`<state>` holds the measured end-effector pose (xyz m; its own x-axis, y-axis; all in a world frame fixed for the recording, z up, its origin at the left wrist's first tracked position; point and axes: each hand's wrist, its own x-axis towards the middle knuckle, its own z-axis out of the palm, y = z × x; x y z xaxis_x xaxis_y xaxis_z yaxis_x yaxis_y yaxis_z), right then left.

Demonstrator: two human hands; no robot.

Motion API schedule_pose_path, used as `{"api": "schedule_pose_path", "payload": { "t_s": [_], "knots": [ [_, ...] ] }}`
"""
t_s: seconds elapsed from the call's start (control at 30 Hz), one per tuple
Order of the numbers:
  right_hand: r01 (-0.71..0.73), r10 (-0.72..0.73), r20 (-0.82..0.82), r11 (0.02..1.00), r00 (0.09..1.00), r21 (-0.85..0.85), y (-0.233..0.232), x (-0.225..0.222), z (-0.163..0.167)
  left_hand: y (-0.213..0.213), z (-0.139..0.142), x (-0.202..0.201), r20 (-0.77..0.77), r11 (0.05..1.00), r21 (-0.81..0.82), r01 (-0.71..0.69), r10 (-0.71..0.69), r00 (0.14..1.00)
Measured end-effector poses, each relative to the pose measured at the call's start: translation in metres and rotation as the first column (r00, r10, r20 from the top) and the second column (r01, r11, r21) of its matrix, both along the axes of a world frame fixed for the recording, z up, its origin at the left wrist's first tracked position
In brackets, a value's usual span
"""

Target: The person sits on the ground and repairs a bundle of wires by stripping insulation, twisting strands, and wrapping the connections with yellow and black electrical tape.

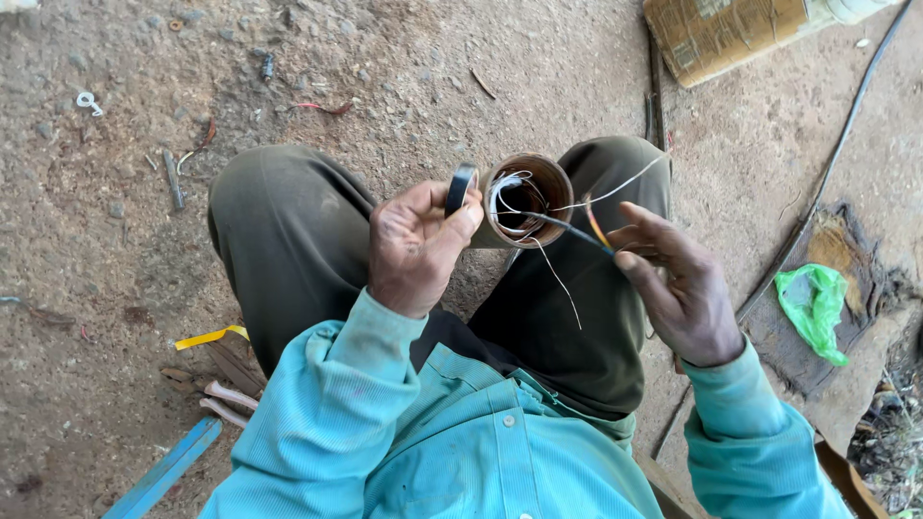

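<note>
Near the middle of the frame the left hand (pixel 415 248) pinches a roll of black tape (pixel 461 188) between thumb and fingers, held on edge; just right of it, touching or nearly so, sits an open brown tube (pixel 531 199) between the knees, with thin white wires (pixel 558 279) spilling from its mouth; the right hand (pixel 678 288), right of centre, grasps a dark cable (pixel 569 229) at its fingertips, the cable running left into the tube, an orange strand beside it; a green plastic scrap (pixel 815 309) lies at the right edge on dark ground; a cardboard-wrapped cylinder (pixel 726 34) rests at the upper right; a yellow strip (pixel 207 337) and a blue bar (pixel 163 471) lie at lower left on the dirt.
</note>
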<state>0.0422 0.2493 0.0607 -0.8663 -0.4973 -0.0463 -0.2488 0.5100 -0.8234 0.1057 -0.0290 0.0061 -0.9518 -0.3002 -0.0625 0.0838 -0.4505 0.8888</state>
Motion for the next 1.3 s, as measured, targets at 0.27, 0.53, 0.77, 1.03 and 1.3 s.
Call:
{"api": "schedule_pose_path", "payload": {
  "t_s": [0.27, 0.53, 0.77, 1.03, 1.3],
  "knots": [
    [-0.262, 0.262, 0.143, 0.965, 0.954, -0.018, 0.004, -0.022, -0.005, 0.013, 0.017, 0.03, 0.118, 0.964, 0.214, 0.159, -0.187, 0.975],
    [0.18, 0.099, 0.539, 0.88, 0.836, -0.439, 0.002, -0.024, -0.025, 0.022, 0.025, 0.033, 0.033, 0.934, 0.218, 0.284, -0.298, 0.954],
    [0.412, 0.075, 0.622, 0.686, 0.78, -0.599, -0.014, -0.024, -0.039, 0.042, 0.024, 0.022, 0.124, 0.912, 0.205, 0.355, -0.383, 0.915],
    [0.36, -0.079, 0.512, 0.801, 0.856, -0.478, -0.013, -0.02, -0.039, 0.06, 0.019, 0.004, 0.27, 0.926, 0.123, 0.358, -0.378, 0.885],
    [0.187, -0.006, 0.475, 0.924, 0.88, -0.335, 0.003, -0.021, -0.02, 0.078, 0.024, -0.005, 0.275, 0.929, 0.056, 0.367, -0.368, 0.888]
  ]
}}
